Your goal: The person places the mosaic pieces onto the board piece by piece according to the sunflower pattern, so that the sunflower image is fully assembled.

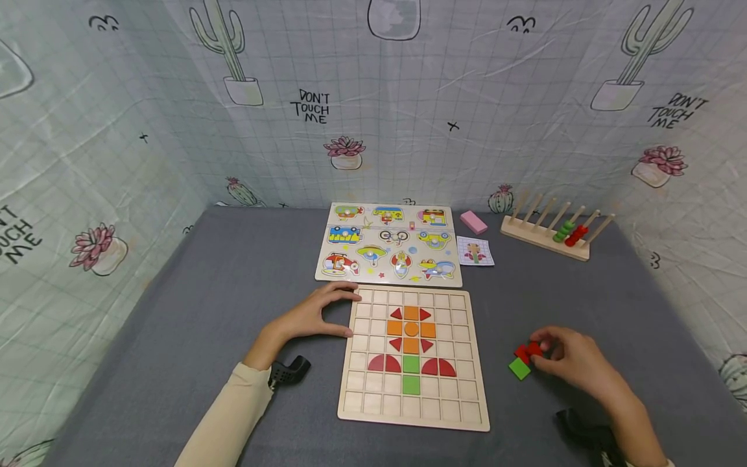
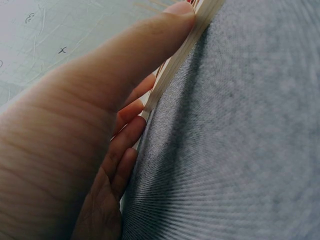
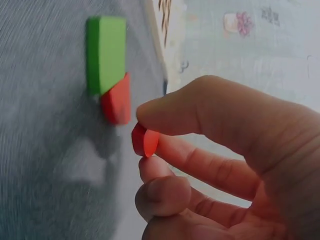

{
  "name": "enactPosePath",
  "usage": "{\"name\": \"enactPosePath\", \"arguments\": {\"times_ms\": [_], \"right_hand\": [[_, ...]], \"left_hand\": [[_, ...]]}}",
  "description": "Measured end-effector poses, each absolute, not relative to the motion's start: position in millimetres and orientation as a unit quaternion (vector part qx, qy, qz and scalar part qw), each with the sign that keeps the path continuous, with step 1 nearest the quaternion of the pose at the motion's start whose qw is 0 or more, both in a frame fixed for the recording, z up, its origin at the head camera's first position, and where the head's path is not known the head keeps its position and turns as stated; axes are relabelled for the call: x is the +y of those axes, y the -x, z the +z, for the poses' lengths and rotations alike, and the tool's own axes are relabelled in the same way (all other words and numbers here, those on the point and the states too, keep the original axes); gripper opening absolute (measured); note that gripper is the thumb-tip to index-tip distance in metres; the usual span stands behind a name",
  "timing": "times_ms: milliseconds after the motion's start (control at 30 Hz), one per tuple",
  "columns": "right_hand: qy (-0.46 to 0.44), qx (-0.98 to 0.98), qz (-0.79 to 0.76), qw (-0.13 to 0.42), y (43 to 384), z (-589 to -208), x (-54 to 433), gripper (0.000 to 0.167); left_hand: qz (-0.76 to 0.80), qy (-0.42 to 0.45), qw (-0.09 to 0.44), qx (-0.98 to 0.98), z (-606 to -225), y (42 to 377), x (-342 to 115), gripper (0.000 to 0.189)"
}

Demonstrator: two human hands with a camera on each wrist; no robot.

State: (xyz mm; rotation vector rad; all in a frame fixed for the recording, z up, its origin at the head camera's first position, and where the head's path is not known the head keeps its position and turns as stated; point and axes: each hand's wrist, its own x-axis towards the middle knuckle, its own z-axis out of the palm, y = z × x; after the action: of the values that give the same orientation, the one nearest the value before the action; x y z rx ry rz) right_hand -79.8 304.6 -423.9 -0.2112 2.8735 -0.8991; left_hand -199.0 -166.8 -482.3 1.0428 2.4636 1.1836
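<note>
A square wooden grid board (image 1: pixel 362 410) lies before me, bearing a figure of flat pieces: orange squares around an orange circle (image 1: pixel 411 329), red triangles, dark red quarter circles (image 1: pixel 439 367) and two green squares (image 1: pixel 411 384). My left hand (image 1: pixel 309 314) rests at its left edge, thumb and fingers spread; in the left wrist view the thumb touches the board's rim (image 2: pixel 172 65). To the right of the board, my right hand (image 1: pixel 574 360) pinches a small red piece (image 3: pixel 145 140) between thumb and fingers. Beside it on the cloth lie another red piece (image 3: pixel 117 102) and a green square (image 3: pixel 107 52).
Behind the grid board lies a vehicle picture puzzle (image 1: pixel 323 259). A pattern card (image 1: pixel 475 251) and a pink block (image 1: pixel 473 222) are right of that puzzle. At the back right stands a wooden peg rack (image 1: pixel 543 238) with green and red beads. Printed cloth walls (image 1: pixel 408 162) surround the grey tabletop (image 1: pixel 233 259).
</note>
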Motion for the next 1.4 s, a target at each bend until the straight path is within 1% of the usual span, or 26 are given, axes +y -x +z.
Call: {"name": "enactPosePath", "arguments": {"times_ms": [133, 333, 600, 700, 900, 1167, 1400], "right_hand": [[0.091, 0.947, -0.305, 0.055, 77.6, -422.2, 294.2, 0.028], [0.143, 0.941, -0.304, 0.029, 73.7, -424.0, 274.6, 0.026], [0.177, 0.928, -0.323, 0.059, 72.3, -422.7, 244.7, 0.024], [0.193, 0.917, -0.339, 0.079, 72.6, -421.5, 233.6, 0.023], [0.196, 0.904, -0.361, 0.119, 73.2, -419.8, 216.3, 0.024], [0.210, 0.894, -0.370, 0.138, 67.6, -425.7, 197.8, 0.028], [0.224, 0.882, -0.390, 0.137, 62.6, -429.3, 184.7, 0.026]], "left_hand": [[0.400, -0.355, 0.105, 0.839, -482.9, 199.6, -166.6, 0.064], [0.396, -0.353, 0.107, 0.841, -483.2, 200.1, -166.6, 0.064], [0.404, -0.352, 0.109, 0.837, -481.3, 199.8, -167.8, 0.064], [0.403, -0.350, 0.110, 0.839, -481.8, 199.7, -169.0, 0.064], [0.403, -0.352, 0.114, 0.837, -480.7, 199.8, -168.5, 0.064], [0.402, -0.352, 0.114, 0.837, -479.6, 199.8, -167.4, 0.064], [0.402, -0.353, 0.112, 0.838, -478.0, 198.0, -166.9, 0.064]]}}
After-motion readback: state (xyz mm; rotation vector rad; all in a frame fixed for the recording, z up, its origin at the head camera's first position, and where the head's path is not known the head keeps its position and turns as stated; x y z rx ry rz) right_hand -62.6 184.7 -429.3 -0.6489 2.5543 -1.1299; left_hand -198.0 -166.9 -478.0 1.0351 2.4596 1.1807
